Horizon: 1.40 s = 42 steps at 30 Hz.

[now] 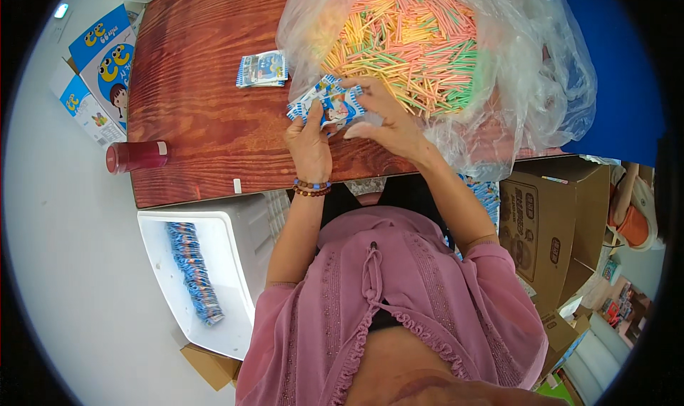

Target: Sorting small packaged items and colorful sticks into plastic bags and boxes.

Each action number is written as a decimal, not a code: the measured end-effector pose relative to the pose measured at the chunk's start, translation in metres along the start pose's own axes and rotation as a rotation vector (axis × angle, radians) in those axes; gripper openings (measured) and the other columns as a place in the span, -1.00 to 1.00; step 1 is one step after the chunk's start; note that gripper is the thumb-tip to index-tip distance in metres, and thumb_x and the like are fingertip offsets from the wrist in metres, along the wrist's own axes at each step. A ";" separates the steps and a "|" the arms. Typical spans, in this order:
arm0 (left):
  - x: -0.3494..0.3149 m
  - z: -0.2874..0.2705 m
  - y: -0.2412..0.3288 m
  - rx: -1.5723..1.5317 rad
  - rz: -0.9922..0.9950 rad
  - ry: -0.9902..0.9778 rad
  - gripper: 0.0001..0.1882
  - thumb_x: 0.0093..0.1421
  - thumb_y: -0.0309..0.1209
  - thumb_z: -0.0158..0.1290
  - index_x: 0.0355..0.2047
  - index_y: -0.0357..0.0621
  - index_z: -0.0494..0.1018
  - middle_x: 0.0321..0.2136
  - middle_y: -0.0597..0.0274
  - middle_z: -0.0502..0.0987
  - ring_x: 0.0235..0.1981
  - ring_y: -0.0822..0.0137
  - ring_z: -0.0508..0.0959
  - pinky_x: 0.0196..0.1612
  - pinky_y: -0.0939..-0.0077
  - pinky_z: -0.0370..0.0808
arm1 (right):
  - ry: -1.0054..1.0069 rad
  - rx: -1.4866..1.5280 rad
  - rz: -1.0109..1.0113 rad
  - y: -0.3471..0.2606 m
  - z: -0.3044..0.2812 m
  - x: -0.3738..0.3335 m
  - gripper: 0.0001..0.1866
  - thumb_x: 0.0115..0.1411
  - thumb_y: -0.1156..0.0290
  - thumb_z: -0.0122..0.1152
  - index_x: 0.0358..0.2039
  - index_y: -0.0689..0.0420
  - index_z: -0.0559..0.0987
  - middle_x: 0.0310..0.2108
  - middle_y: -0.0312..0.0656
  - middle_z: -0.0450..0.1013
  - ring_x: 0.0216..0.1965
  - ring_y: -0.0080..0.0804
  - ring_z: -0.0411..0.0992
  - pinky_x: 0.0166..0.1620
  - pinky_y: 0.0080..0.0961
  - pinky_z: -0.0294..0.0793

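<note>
My left hand (309, 144) grips a small blue-and-white packet (338, 108) above the table's near side, its thumb pressed on the front. Whether more than one packet is in that grip, I cannot tell. My right hand (393, 123) is at the packet's right edge, with thumb and fingers spread apart; the fingertips reach its upper corner. Just beyond lies a small stack of similar packets (262, 70) on the wood. Thin pink, yellow and green candy sticks (410, 39) fill a large clear plastic bag (538, 85) right behind my hands.
A reddish jar (137, 156) lies on its side at the left edge of the wooden table (203, 57). Below that edge, a white foam box (239, 263) holds a row of packets (194, 274). Cardboard boxes (531, 224) stand at right; a printed blue-and-white carton (103, 68) is at far left.
</note>
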State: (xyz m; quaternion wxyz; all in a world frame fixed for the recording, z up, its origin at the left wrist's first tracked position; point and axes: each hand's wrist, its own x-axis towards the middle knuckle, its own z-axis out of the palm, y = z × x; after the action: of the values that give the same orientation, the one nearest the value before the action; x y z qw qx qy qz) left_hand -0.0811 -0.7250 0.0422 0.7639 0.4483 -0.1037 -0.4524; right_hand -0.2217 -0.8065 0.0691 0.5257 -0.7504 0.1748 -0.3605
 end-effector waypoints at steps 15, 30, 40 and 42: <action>-0.002 0.002 0.001 -0.085 -0.127 -0.029 -0.83 0.29 -0.39 0.04 -0.18 -0.17 0.51 -0.24 0.29 0.59 -0.28 0.46 0.58 -0.32 0.50 0.54 | -0.167 -0.091 -0.040 -0.008 -0.023 0.001 -0.73 0.08 0.35 0.31 -0.18 0.10 0.63 0.10 -0.21 0.38 0.14 -0.25 0.28 0.18 -0.32 0.22; -0.007 0.005 0.007 -0.163 -0.138 0.018 -0.83 0.29 -0.33 0.05 -0.21 -0.15 0.49 -0.23 0.28 0.58 -0.25 0.45 0.56 -0.30 0.54 0.49 | -0.180 -1.426 -0.072 0.055 -0.153 0.062 -0.75 -0.03 0.42 0.26 -0.27 0.06 0.56 -0.22 -0.24 0.38 -0.09 -0.29 0.33 0.00 -0.27 0.24; -0.002 -0.003 0.004 -0.167 -0.159 0.004 -0.80 0.28 -0.33 0.06 -0.19 -0.17 0.49 -0.19 0.26 0.58 -0.19 0.41 0.57 -0.18 0.45 0.55 | -0.119 -1.265 -0.138 0.077 -0.159 0.058 -0.72 0.10 0.38 0.21 -0.15 0.10 0.50 -0.17 -0.21 0.37 0.00 -0.21 0.26 0.06 -0.24 0.18; -0.003 -0.004 0.005 -0.175 -0.167 0.016 -0.80 0.27 -0.33 0.07 -0.19 -0.17 0.49 -0.19 0.25 0.58 -0.18 0.41 0.57 -0.18 0.45 0.55 | -0.080 -1.181 -0.130 0.079 -0.160 0.056 -0.71 0.14 0.37 0.20 -0.11 0.10 0.49 -0.16 -0.21 0.38 0.01 -0.23 0.25 0.07 -0.25 0.15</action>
State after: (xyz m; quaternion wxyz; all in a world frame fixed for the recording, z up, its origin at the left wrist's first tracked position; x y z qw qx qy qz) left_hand -0.0781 -0.7197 0.0445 0.7604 0.3907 -0.0201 -0.5184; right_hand -0.2909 -0.9788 0.0470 0.0024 -0.9380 0.2794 -0.2053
